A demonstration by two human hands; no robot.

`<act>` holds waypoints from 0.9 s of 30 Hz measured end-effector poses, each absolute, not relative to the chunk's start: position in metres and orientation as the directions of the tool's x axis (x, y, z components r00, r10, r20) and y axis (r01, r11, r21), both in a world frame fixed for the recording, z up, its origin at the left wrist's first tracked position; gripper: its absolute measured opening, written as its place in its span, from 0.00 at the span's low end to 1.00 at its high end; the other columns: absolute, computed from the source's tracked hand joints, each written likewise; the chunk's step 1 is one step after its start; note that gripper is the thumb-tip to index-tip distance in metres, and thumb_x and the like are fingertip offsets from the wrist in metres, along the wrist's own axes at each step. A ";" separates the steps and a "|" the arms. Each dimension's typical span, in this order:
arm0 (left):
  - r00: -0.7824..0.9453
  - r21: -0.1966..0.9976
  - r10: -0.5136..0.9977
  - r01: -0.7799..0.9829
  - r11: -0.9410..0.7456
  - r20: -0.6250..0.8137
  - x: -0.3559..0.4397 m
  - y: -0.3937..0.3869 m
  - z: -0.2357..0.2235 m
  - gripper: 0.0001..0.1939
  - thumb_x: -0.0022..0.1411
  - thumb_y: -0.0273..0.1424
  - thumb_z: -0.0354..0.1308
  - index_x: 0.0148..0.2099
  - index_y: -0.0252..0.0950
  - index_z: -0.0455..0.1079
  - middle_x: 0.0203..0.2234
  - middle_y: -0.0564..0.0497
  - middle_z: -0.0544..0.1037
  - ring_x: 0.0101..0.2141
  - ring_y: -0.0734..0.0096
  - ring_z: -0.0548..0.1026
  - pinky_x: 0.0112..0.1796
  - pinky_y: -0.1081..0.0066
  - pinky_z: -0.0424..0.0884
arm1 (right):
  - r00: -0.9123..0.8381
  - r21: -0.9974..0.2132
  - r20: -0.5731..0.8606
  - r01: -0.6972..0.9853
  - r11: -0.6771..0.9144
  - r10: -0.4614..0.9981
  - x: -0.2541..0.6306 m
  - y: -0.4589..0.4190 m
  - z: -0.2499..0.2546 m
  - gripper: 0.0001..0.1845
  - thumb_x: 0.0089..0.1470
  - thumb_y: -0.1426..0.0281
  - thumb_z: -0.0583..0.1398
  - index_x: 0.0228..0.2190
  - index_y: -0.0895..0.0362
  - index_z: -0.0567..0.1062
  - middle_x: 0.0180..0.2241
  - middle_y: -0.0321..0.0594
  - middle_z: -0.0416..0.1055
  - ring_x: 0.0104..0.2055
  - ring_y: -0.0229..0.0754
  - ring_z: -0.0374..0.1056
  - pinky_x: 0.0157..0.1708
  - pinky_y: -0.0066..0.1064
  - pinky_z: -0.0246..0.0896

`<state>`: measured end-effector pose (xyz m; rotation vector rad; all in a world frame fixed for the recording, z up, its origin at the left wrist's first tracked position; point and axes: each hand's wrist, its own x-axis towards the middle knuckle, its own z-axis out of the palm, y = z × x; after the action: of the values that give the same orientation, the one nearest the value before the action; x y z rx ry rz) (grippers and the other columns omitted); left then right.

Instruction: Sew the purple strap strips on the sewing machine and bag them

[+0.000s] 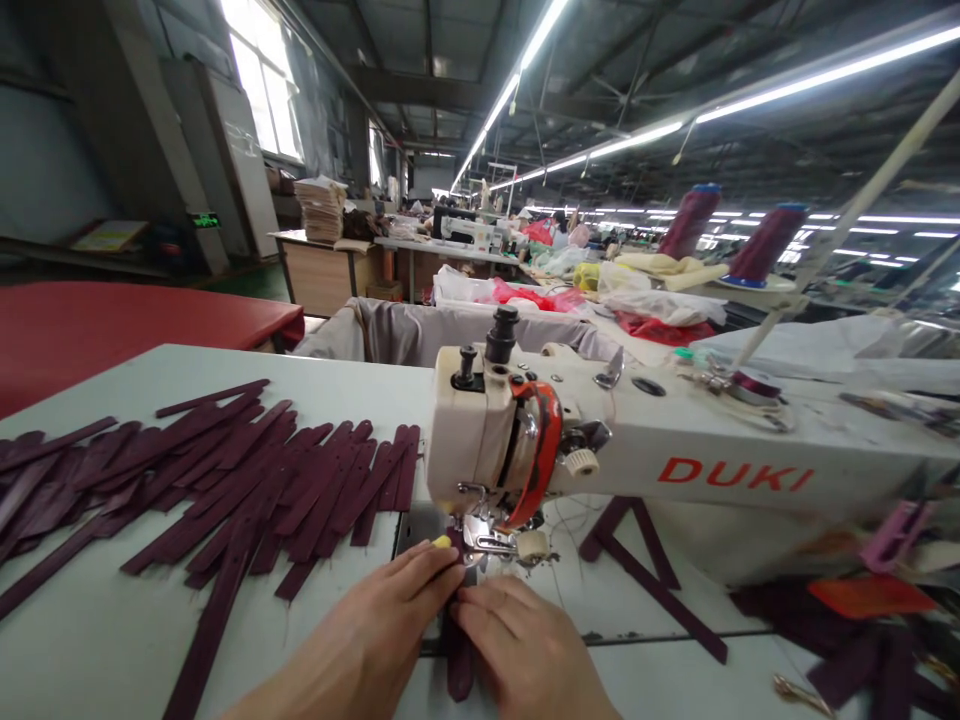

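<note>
one purple strip [459, 672] runs beneath the sewing machine head [469, 430], seemingly steadied from both sides to stay straight. the left hand [394, 605] and right hand [525, 635] hold it, fingers pressed together.

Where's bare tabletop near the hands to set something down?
Bare table shows lower left, in front of the strip pile, and behind it. Another patch lies between the right hand and the heap at right. Crowded: below the machine head, where the left hand and right meet at a strip.
</note>
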<state>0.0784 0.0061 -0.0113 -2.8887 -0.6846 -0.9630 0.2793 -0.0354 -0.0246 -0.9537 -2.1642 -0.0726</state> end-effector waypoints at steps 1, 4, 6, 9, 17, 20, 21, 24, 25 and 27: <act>0.717 0.131 0.406 0.409 -0.903 0.567 0.079 0.007 -0.013 0.30 0.53 0.15 0.44 0.58 0.30 0.66 0.50 0.40 0.79 0.53 0.62 0.76 0.55 0.66 0.72 | -0.441 -0.217 0.670 0.652 0.727 0.596 0.279 -0.036 -0.025 0.17 0.64 0.77 0.49 0.39 0.61 0.77 0.33 0.45 0.79 0.34 0.44 0.72 0.36 0.31 0.73; 0.711 0.163 0.407 0.388 -0.907 0.573 0.079 0.008 -0.014 0.31 0.53 0.15 0.44 0.59 0.30 0.65 0.50 0.40 0.78 0.54 0.63 0.75 0.56 0.66 0.71 | -0.444 -0.190 0.684 0.657 0.729 0.578 0.276 -0.034 -0.025 0.18 0.67 0.76 0.48 0.38 0.60 0.77 0.31 0.44 0.78 0.32 0.43 0.72 0.34 0.30 0.73; 0.712 0.143 0.390 0.383 -0.913 0.584 0.080 0.009 -0.010 0.30 0.53 0.15 0.45 0.58 0.29 0.65 0.49 0.40 0.78 0.53 0.64 0.76 0.57 0.66 0.70 | -0.445 -0.171 0.689 0.667 0.725 0.571 0.276 -0.033 -0.025 0.19 0.68 0.75 0.47 0.38 0.60 0.77 0.31 0.44 0.79 0.32 0.42 0.73 0.34 0.29 0.74; 0.732 0.101 0.378 0.393 -0.914 0.567 0.083 0.008 -0.002 0.29 0.50 0.14 0.44 0.55 0.28 0.67 0.47 0.41 0.80 0.50 0.64 0.78 0.57 0.67 0.69 | -0.460 -0.143 0.686 0.675 0.724 0.564 0.278 -0.032 -0.026 0.19 0.67 0.76 0.47 0.37 0.60 0.77 0.32 0.43 0.79 0.31 0.42 0.74 0.34 0.29 0.74; 0.681 0.173 0.428 0.412 -0.895 0.594 0.084 0.006 0.004 0.29 0.49 0.14 0.42 0.52 0.30 0.69 0.42 0.42 0.82 0.44 0.67 0.80 0.53 0.71 0.73 | -0.476 -0.101 0.695 0.677 0.729 0.539 0.278 -0.029 -0.034 0.15 0.60 0.77 0.52 0.39 0.64 0.78 0.35 0.47 0.80 0.33 0.45 0.75 0.36 0.32 0.77; 0.668 0.187 0.431 0.407 -0.894 0.606 0.087 0.008 0.001 0.29 0.49 0.15 0.42 0.52 0.32 0.69 0.42 0.43 0.82 0.42 0.67 0.81 0.51 0.71 0.74 | -0.465 -0.092 0.699 0.695 0.713 0.544 0.276 -0.028 -0.036 0.16 0.56 0.81 0.52 0.41 0.64 0.78 0.36 0.47 0.80 0.34 0.45 0.75 0.37 0.32 0.78; 0.669 0.186 0.431 0.408 -0.894 0.606 0.087 0.008 -0.002 0.29 0.49 0.15 0.42 0.52 0.32 0.69 0.43 0.43 0.82 0.43 0.67 0.81 0.51 0.71 0.74 | -0.451 -0.105 0.701 0.701 0.706 0.552 0.276 -0.029 -0.036 0.17 0.54 0.81 0.53 0.41 0.63 0.78 0.36 0.47 0.80 0.34 0.46 0.75 0.37 0.32 0.78; 0.668 0.190 0.416 0.386 -0.902 0.616 0.088 0.011 -0.017 0.32 0.51 0.15 0.42 0.57 0.33 0.66 0.44 0.42 0.81 0.46 0.66 0.80 0.53 0.69 0.73 | -0.393 -0.142 0.727 0.717 0.683 0.564 0.278 -0.033 -0.036 0.16 0.51 0.82 0.53 0.37 0.61 0.78 0.34 0.46 0.79 0.34 0.45 0.75 0.35 0.32 0.77; 0.649 0.192 0.403 0.373 -0.908 0.646 0.088 0.012 -0.023 0.33 0.50 0.16 0.42 0.58 0.33 0.66 0.44 0.42 0.81 0.46 0.66 0.80 0.53 0.68 0.73 | -0.377 -0.147 0.735 0.723 0.675 0.564 0.280 -0.033 -0.036 0.16 0.50 0.83 0.53 0.36 0.60 0.77 0.34 0.45 0.78 0.33 0.45 0.75 0.35 0.31 0.77; 0.629 0.190 0.391 0.363 -0.912 0.672 0.087 0.015 -0.038 0.34 0.49 0.16 0.43 0.59 0.33 0.65 0.45 0.43 0.80 0.47 0.65 0.79 0.53 0.68 0.73 | -0.367 -0.142 0.740 0.733 0.665 0.564 0.283 -0.033 -0.039 0.16 0.50 0.84 0.53 0.35 0.59 0.77 0.34 0.44 0.78 0.34 0.44 0.75 0.35 0.31 0.76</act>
<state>0.0866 0.0154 -0.0384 -2.8678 -0.6639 -1.1978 0.2834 -0.0335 -0.0394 -1.0002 -2.0746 -0.2685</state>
